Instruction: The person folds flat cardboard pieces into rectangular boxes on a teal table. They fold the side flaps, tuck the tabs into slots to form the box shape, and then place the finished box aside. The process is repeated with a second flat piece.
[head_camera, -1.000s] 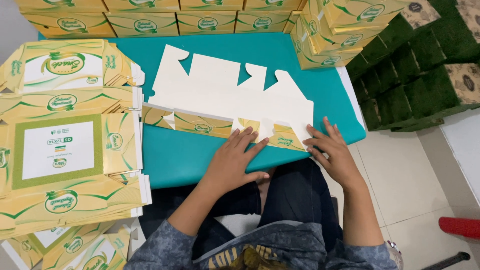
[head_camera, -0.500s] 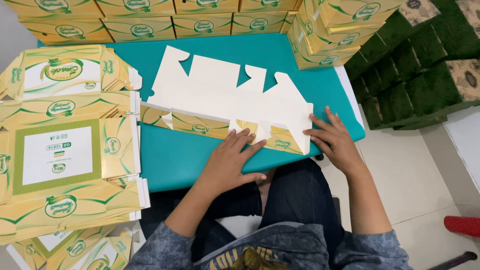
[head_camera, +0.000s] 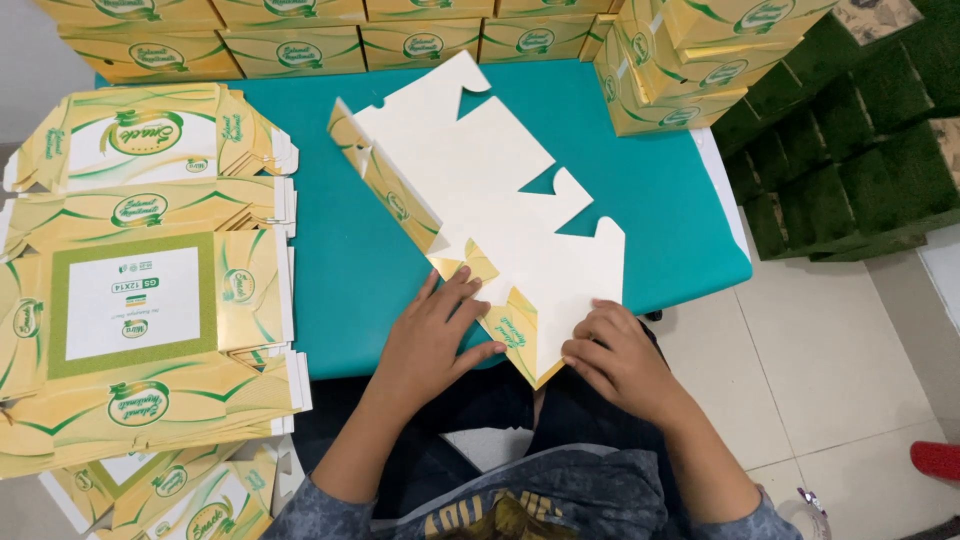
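Nearest, the person's lap and grey sleeves fill the bottom edge, both forearms reaching up to the near rim of the teal table (head_camera: 640, 190). The left hand (head_camera: 435, 335) lies flat with its fingers spread, pressing down on a yellow printed flap of the flat carton blank (head_camera: 490, 190) — a press, not a clasp. The right hand (head_camera: 615, 355) curls its fingers over the blank's near corner, which juts past the table edge; it seems to pinch the edge, though how firmly I cannot tell.

The blank lies white side up on the table, its long axis running diagonally — from the near end under the hands to the far left, where its notched tabs point away. Its yellow side flaps are folded along the left edge.

To the left, a stack of flat yellow-and-green cartons (head_camera: 140, 300) lies well apart from the blank. Along the far edge stands a row of assembled yellow boxes (head_camera: 330, 45), with more boxes piled (head_camera: 690, 60) at the far right. Beyond the table on the right sit dark green blocks (head_camera: 850, 160) on the tiled floor.
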